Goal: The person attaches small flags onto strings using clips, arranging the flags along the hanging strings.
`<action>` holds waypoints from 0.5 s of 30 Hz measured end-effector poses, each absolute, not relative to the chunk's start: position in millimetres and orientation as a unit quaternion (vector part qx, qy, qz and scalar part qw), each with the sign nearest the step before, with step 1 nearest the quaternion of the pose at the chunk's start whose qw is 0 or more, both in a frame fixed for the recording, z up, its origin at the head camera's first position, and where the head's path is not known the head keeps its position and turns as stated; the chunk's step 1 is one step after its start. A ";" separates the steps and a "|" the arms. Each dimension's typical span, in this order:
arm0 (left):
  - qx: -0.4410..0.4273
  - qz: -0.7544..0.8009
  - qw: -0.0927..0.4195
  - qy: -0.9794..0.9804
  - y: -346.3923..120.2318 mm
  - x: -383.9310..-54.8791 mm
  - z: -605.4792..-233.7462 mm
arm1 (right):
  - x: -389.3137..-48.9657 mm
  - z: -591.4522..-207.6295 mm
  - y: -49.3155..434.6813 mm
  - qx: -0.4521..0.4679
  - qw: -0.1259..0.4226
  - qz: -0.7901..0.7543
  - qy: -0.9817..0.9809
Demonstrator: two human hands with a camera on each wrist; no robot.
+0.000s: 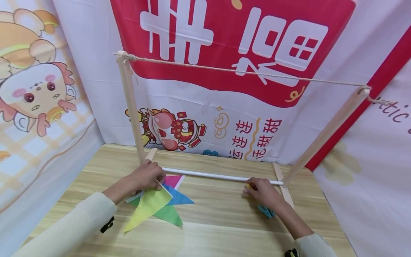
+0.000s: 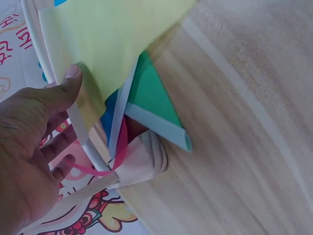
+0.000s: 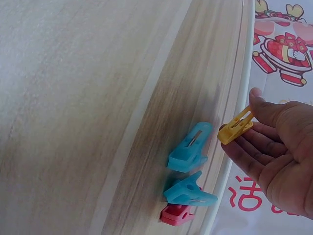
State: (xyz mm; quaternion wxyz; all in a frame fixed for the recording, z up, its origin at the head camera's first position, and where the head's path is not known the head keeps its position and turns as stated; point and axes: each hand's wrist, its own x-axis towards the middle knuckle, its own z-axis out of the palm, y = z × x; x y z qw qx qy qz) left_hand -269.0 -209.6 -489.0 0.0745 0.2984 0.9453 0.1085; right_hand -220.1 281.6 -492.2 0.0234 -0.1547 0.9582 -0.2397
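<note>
My left hand (image 1: 150,175) pinches the white-edged top of a yellow triangular pennant (image 1: 149,207) between thumb and fingers. Beneath it lie a blue pennant (image 1: 179,197), a green pennant (image 1: 170,216) and a pink pennant (image 1: 172,181), partly covered. Over on the right, my right hand (image 1: 264,192) holds a small yellow clothespin (image 3: 236,128) by its thumb and fingertips. Just beside that hand, two blue clothespins (image 3: 190,149) and a pink clothespin (image 3: 176,214) lie on the wooden table (image 3: 98,98).
A wooden frame stands at the back, its left post (image 1: 130,107) and right post (image 1: 327,135) joined along the top by a string (image 1: 205,67). Low between them runs a white rod (image 1: 208,175). Printed cloth (image 1: 205,96) hangs behind and at the sides.
</note>
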 end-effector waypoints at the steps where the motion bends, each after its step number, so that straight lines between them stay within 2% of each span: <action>1: 0.297 0.110 0.076 0.946 -209.9 -269.0 -487.2 | -220.1 -491.9 281.3 -0.155 0.022 -0.241 0.958; 12: 0.304 0.160 0.064 0.937 -219.3 -268.9 -473.5 | -221.4 -490.5 279.5 -0.158 0.020 -0.242 0.957; 15: 0.290 0.195 0.080 0.934 -222.4 -269.7 -472.1 | -221.3 -489.9 278.8 -0.157 0.023 -0.244 0.957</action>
